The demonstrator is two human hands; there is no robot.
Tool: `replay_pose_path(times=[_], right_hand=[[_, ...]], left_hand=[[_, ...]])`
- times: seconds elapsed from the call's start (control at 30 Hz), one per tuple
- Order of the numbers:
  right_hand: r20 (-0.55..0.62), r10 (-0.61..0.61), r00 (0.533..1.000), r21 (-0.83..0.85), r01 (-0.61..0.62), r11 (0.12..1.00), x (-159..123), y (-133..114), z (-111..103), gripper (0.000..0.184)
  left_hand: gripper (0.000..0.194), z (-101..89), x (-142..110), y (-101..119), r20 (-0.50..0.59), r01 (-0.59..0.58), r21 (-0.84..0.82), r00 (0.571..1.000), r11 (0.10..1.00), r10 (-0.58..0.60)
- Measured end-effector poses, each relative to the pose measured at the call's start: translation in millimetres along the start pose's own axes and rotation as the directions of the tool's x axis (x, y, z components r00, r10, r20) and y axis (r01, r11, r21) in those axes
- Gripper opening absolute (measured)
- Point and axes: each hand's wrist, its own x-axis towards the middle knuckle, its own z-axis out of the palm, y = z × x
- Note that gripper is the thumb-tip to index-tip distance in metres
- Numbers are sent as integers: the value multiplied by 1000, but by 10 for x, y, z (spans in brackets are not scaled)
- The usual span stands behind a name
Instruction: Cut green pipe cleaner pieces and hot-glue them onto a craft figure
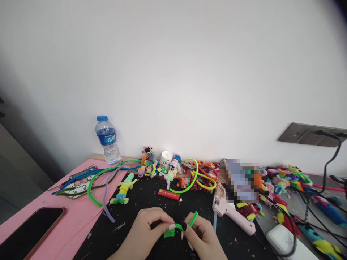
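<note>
Wall [173, 79]: plain and white, behind the crowded table.
Green fuzzy strip [178, 226]: above the black mat [200, 204], at its near side; stretched between both hands, one end standing up at the right hand; just below the left fingertips, also a flat green piece [169, 234], joined or separate, cannot tell.
Left hand [148, 229]: closed on the strip, thumb pressed against finger, pale nail on the thumb.
Right hand [202, 234]: also closed on the strip, black nail on the thumb, near the left hand but with a small gap.
Red printed stick [168, 194]: lying on the mat, beyond the hands.
Pink glue gun [238, 218]: lying to the right of the right hand, brownish at the nozzle end.
Yellow fuzzy figure [124, 189]: lying at the left, near a loose purple stem [105, 195].
Paper cup [166, 158]: upright among small colourful figures [172, 175], near the wall.
Water bottle [105, 139]: blue-capped, standing at the left, close to the wall.
Phone [32, 231]: dark screen upward, on the pink sheet [89, 220].
Socket panel [306, 134]: on the wall, at the right.
</note>
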Motion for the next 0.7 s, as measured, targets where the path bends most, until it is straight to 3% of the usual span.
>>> replay_pose_path(times=[0.07,0.17,0.23,0.4,0.7], right_hand=[[-30,-2,1000,25,2,1000,-1,-26,-4,42],[-88,5,996,73,1,997,8,-46,-15,45],[-112,15,994,104,-3,995,18,-43,-18,47],[-118,19,993,124,-5,992,22,-43,-6,47],[-81,27,996,80,-21,997,-10,-94,29,44]], left_hand=[[9,10,2,-35,21,49,-138,999,989,-46],[34,34,10,-86,102,115,-365,991,924,-83],[42,44,14,-92,156,147,-429,984,891,-87],[13,40,28,-31,166,103,-349,985,931,-47],[19,52,12,-23,126,77,-343,991,936,-35]])
